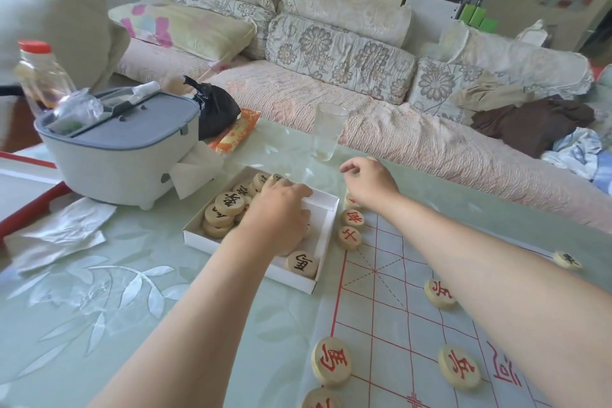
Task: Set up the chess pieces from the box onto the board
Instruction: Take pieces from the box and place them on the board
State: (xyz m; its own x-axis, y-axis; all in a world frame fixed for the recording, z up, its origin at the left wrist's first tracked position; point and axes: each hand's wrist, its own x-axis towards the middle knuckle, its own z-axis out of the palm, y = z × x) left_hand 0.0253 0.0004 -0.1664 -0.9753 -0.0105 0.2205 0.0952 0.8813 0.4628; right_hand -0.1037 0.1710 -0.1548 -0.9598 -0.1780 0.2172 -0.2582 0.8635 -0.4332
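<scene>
At the left of the table (pixel 99 308) we see a white container with a grey lid (pixel 122 149). Just right of it lies the open white box (pixel 319 205), with black-lettered pieces (pixel 228 204) heaped at its far-left end, and our left hand (pixel 281 215) reaches in, fingers curled down over them — whether they grip one we cannot tell. Further right, our right hand (pixel 367 180) hangs over the far corner of the board (pixel 390 308), fingers bent downward and anything held hidden — red-lettered pieces (pixel 352 219) stand along the board's left edge beside the box.
</scene>
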